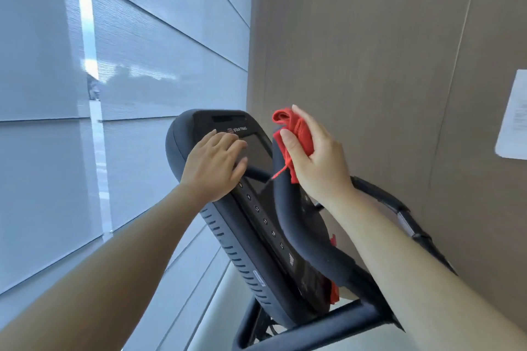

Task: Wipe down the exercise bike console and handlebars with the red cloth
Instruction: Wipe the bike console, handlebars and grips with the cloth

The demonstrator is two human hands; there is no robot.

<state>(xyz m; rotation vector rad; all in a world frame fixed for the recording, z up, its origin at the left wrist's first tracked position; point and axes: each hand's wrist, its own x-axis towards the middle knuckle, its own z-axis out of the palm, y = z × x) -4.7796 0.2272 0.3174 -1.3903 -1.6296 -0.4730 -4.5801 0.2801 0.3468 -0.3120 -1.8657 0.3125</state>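
Your right hand [315, 159] grips the bunched red cloth [295, 134] at the top of the black padded handlebar loop [288, 214], which runs down toward you; your flat left hand [214, 164] rests on the black plastic console [185, 128] just left.

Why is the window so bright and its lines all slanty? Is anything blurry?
Head view: daylight glows through the window blinds, brightest at the gap between them; the wide-angle lens tilts and bends straight lines; the left hand and the paper on the wall look slightly smeared; the red cloth looks sharper.
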